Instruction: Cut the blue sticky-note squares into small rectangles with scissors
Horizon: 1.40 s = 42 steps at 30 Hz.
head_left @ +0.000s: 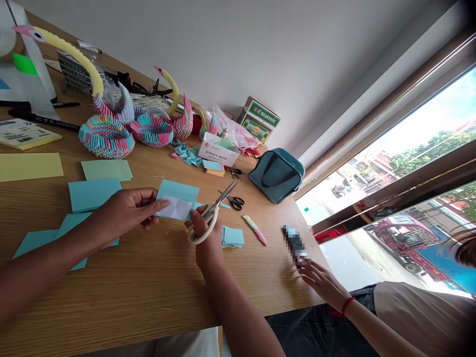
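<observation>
My left hand (130,210) pinches light blue paper (181,190) between thumb and fingers, with a smaller white piece of paper (179,208) lying against its front. Cream-handled scissors (213,211) are in my right hand (208,244), their blades pointing up and away to the right. My right fingertips are close to the paper's lower right corner; whether they touch it I cannot tell. Just right of my right hand lies a small stack of blue paper pieces (233,236). Larger blue sheets (92,192) lie around and under my left forearm.
Folded-paper swans (106,136) stand along the back. Near them are a sticky note box (219,150), black-handled scissors (236,202), a blue bag (278,173) and a pastel pen-like stick (255,230). Another person's hand (323,282) rests at the right table edge beside a blurred object.
</observation>
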{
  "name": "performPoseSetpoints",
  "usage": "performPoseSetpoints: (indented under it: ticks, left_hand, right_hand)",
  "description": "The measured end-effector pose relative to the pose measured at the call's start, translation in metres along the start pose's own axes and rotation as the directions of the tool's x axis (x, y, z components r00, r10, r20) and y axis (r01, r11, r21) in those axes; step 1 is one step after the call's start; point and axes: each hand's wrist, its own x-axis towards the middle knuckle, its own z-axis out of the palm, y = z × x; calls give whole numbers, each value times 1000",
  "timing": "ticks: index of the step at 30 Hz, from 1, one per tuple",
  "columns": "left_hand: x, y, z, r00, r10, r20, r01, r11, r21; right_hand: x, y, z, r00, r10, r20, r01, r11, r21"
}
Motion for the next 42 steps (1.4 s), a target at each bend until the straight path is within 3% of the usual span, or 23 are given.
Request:
performPoseSetpoints:
  ticks: [11,19,25,42]
  left_hand:
    - [-2,2,5,1000,-17,-16,17,999,-33]
    - [1,-8,3,998,51,41,-51,999,12]
    - [3,-7,1,997,31,72,-33,999,19]
    - [-1,-2,4,999,16,35,-18,999,37]
  right_hand:
    - [-2,-1,-1,997,-28,66,28,1000,2]
    - [1,2,-1,1000,10,23,-10,1000,11]
    - [3,0,-2,999,28,18,-29,999,15]
    - [3,-3,-1,999,30,31,-30,1000,9]
